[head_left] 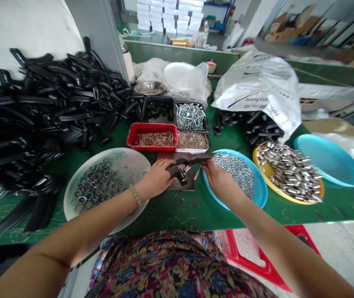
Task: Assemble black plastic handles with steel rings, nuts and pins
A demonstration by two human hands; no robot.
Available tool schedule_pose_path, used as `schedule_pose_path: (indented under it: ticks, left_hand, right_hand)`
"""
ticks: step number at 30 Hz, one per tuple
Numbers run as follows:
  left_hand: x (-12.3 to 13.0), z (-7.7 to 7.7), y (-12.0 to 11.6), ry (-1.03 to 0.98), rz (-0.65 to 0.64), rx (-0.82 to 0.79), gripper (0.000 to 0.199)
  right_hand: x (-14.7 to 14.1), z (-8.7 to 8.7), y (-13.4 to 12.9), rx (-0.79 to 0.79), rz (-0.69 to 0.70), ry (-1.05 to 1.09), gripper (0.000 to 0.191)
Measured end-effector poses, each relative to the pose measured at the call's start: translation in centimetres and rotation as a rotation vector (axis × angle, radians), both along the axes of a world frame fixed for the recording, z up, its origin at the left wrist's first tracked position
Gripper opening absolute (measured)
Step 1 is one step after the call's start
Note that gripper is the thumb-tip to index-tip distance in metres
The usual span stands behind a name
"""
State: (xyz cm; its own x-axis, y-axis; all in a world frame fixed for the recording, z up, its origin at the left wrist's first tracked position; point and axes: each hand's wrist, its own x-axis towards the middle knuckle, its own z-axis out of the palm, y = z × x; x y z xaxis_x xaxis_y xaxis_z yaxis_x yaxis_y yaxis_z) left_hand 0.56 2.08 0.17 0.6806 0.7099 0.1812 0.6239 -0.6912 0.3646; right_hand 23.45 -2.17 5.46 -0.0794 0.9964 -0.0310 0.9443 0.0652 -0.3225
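**Left hand (156, 180) and right hand (222, 179) grip a black plastic clamp (180, 170) above a green worktop (177, 211)**

Both hands are closed on the clamp, which is held just above a brown square pad (186, 184). The left hand wraps its body; the right pinches its long arm. Beside the left hand, a white round tray (135, 163) holds steel rings (96, 186). Beside the right, a blue basin (260, 186) holds small hex nuts (234, 174). Next to it, a yellow plate (276, 189) carries silver cylinders (288, 171). Farther on sit a red tray (152, 145) of pins and a dark tray (192, 129) of bolts. A heap of black clamp parts (46, 111) spreads left; a white polypropylene sack (257, 87) lies right.
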Motion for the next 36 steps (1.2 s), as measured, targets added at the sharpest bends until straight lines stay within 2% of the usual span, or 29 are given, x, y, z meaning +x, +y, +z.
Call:
schedule_pose_path:
  ticks: [3,6,8,10,12,14,16,19,21,24,27,30,32,36]
  left_hand:
    - [-0.1,-0.2,0.2,-0.027,0.023,-0.046,0.041]
    - [-0.2,-0.2,0.4,-0.131,0.098,-0.100,0.058]
    - [-0.1,-0.2,0.4,-0.188,0.140,-0.124,0.065]
    - [-0.1,-0.1,0.2,-0.162,0.133,-0.114,0.061]
    - [0.0,-0.2,-0.3,-0.059,0.080,-0.071,0.051]
    - [0.3,-0.2,-0.8,0.058,0.029,-0.038,0.042]
    - [0.6,0.1,-1.2,0.120,0.023,-0.050,0.041]
    - [1.1,1.1,-0.8,0.041,0.062,-0.141,0.037]
    - [1.3,1.9,-0.2,-0.051,0.085,-0.279,0.030]
    - [1.2,2.3,0.4,-0.040,0.131,-0.417,0.031]
    - [0.3,2.0,0.3,0.112,0.182,-0.263,0.026]
    - [0.2,2.5,1.5,0.237,0.198,-0.074,0.026]
    - [1.5,3.2,3.8,0.222,0.183,0.009,0.029]
    - [6.6,3.7,10.6,0.175,0.186,0.102,0.022]
  right_hand:
    - [-0.7,-0.2,0.4,-0.016,0.010,-0.002,0.028]
    - [-2.3,-0.2,0.6,0.034,0.039,0.067,0.029]
    - [-2.9,-0.3,0.6,-0.037,0.093,0.041,0.028]
    - [-2.3,-0.7,0.5,-0.083,0.100,-0.017,0.027]
    - [-0.2,-1.5,-0.1,-0.018,-0.002,-0.073,0.028]
    - [2.9,-2.5,-0.9,0.084,-0.161,-0.169,0.031]
    - [6.2,-3.7,-1.7,0.137,-0.278,-0.305,0.034]
    - [9.4,-4.7,-1.9,0.165,-0.276,-0.490,0.035]
    - [9.7,-4.5,-0.6,0.242,-0.222,-0.523,0.034]
    - [7.4,-3.3,3.8,0.333,-0.068,-0.396,0.031]
    - [4.1,-2.7,9.3,0.249,0.094,-0.350,0.025]
    - [1.8,-2.9,13.2,0.199,0.160,-0.396,0.019]
    - [1.1,-3.3,14.3,0.202,0.182,-0.395,0.018]
    - [1.0,-3.5,14.4,0.225,0.186,-0.382,0.021]
